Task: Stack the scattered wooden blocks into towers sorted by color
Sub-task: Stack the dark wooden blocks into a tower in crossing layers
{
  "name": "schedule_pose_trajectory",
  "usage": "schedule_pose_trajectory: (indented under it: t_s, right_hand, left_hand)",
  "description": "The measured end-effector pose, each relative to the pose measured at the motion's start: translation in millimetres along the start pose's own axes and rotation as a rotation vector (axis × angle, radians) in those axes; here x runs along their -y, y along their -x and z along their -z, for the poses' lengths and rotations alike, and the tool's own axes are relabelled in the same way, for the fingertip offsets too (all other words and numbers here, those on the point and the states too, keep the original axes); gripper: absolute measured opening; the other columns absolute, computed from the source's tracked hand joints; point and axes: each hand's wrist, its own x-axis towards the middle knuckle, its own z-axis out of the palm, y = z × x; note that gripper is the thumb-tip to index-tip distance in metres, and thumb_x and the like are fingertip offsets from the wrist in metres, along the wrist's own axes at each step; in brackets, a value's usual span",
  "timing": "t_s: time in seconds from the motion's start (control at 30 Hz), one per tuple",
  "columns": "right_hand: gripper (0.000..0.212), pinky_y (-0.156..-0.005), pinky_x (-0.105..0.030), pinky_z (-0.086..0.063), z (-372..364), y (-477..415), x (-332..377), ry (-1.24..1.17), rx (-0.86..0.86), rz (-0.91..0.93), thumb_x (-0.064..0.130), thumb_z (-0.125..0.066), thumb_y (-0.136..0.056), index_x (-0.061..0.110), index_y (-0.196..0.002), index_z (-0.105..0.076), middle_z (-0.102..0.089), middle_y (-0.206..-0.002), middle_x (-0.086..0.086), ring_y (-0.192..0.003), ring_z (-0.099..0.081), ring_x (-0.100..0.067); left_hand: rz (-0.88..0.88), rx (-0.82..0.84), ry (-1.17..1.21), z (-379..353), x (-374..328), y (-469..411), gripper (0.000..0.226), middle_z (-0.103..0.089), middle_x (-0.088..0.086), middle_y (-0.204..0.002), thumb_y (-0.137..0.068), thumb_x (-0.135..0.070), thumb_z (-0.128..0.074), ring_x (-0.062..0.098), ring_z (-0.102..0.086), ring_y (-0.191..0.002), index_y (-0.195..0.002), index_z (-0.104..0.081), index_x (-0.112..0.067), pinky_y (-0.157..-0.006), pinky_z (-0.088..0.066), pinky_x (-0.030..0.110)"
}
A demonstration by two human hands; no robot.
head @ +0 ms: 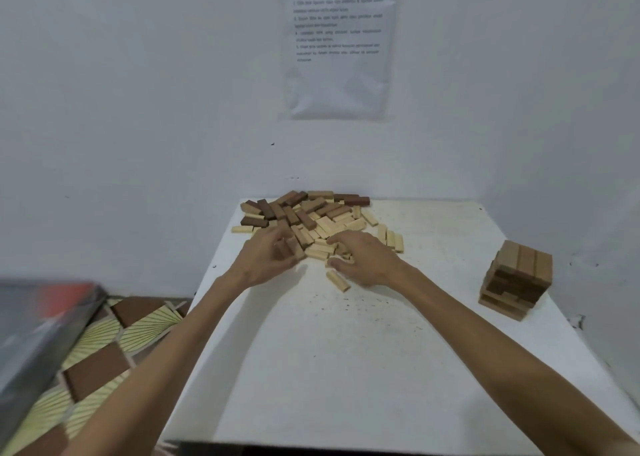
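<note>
White table (346, 369). One loose pale block (338, 281), at 8 o'clock of my right hand (363, 261) — grip there I cannot tell. My left hand (268, 260) curls round brown blocks (292, 248). Pile (311, 216) at 12 o'clock; tower (517, 277) at 3 o'clock.

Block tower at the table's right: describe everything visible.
The tower is wooden blocks in crosswise layers, three side by side on top. Top layer looks mid-brown, middle layers darker, lowest ones lighter and jutting slightly. It stands upright near the right edge of the white table, apart from the scattered pile. The left hand and right hand are at the pile, neither touching the tower.
</note>
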Motion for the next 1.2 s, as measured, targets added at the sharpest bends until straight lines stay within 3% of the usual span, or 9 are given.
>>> schedule_pose_trajectory:
  t_s: [0.17,0.3,0.53,0.7,0.83,1.03,1.2]
  right_hand:
    - [0.044,-0.108,-0.044,-0.040,-19.7,-18.2,1.1,0.014,-0.013,0.036,0.045,-0.060,-0.099,0.023,-0.137,-0.056,-0.057,-0.140,0.005,-0.131,-0.046,-0.016]
    - [0.042,-0.108,-0.047,-0.036,-32.6,-28.7,4.7,0.028,-0.087,0.078,0.048,-0.058,-0.099,0.026,-0.134,-0.058,-0.055,-0.140,0.008,-0.133,-0.041,-0.017]
    - [0.035,-0.099,-0.046,-0.037,-46.8,-53.4,24.6,0.027,-0.164,0.095,0.049,-0.060,-0.096,0.031,-0.126,-0.062,-0.055,-0.137,0.010,-0.129,-0.042,-0.017]
    - [0.031,-0.094,-0.047,-0.044,-54.0,-63.8,29.9,0.067,-0.166,0.100,0.045,-0.063,-0.094,0.028,-0.120,-0.064,-0.054,-0.138,0.004,-0.121,-0.048,-0.022]
    - [0.023,-0.085,-0.041,-0.042,-58.2,-69.7,28.5,0.006,-0.238,-0.005,0.047,-0.062,-0.094,0.030,-0.109,-0.065,-0.064,-0.114,0.004,-0.113,-0.052,-0.025]
    - [0.035,-0.082,-0.041,-0.033,-61.5,-75.6,31.9,0.046,-0.256,-0.086,0.050,-0.053,-0.097,0.027,-0.121,-0.063,-0.068,-0.107,0.008,-0.112,-0.052,-0.025]
    - [0.044,-0.086,-0.045,-0.049,-54.8,-80.3,39.9,0.015,-0.238,-0.131,0.044,-0.063,-0.092,0.022,-0.130,-0.059,-0.069,-0.106,0.004,-0.109,-0.056,-0.027]
  left_hand:
    - [0.035,0.007,-0.114,-4.7,21.2,-0.7,0.064,-0.060,-0.004,-0.132,-0.075,-0.046,-0.085,0.021,-0.055,-0.117,-0.128,-0.064,-0.017,-0.091,-0.048,0.037]
    - [0.056,-0.007,-0.090,-5.4,30.3,1.1,0.074,-0.059,-0.010,-0.125,-0.065,-0.065,-0.065,0.019,-0.053,-0.114,-0.124,-0.066,-0.020,-0.091,-0.045,0.032]
    - [0.062,-0.051,-0.079,-13.8,39.5,0.4,0.069,-0.057,-0.003,-0.126,-0.067,-0.070,-0.068,0.023,-0.049,-0.118,-0.123,-0.070,-0.030,-0.099,-0.046,0.040]
    - [0.049,-0.046,-0.215,-13.0,40.1,1.4,0.072,-0.061,-0.007,-0.123,-0.070,-0.077,-0.057,0.023,-0.047,-0.119,-0.128,-0.066,-0.037,-0.093,-0.038,0.037]
    - [0.037,-0.082,-0.227,-16.0,38.0,4.0,0.066,-0.063,-0.010,-0.119,-0.071,-0.077,-0.054,0.021,-0.046,-0.119,-0.123,-0.065,-0.039,-0.093,-0.036,0.037]
    - [0.044,-0.103,-0.176,-14.9,35.6,5.8,0.074,-0.068,-0.008,-0.119,-0.068,-0.079,-0.053,0.024,-0.048,-0.119,-0.124,-0.065,-0.032,-0.092,-0.039,0.040]
    - [0.036,-0.074,-0.219,-13.7,30.2,7.4,0.074,-0.066,-0.008,-0.126,-0.070,-0.074,-0.058,0.022,-0.047,-0.122,-0.129,-0.062,-0.030,-0.096,-0.035,0.039]
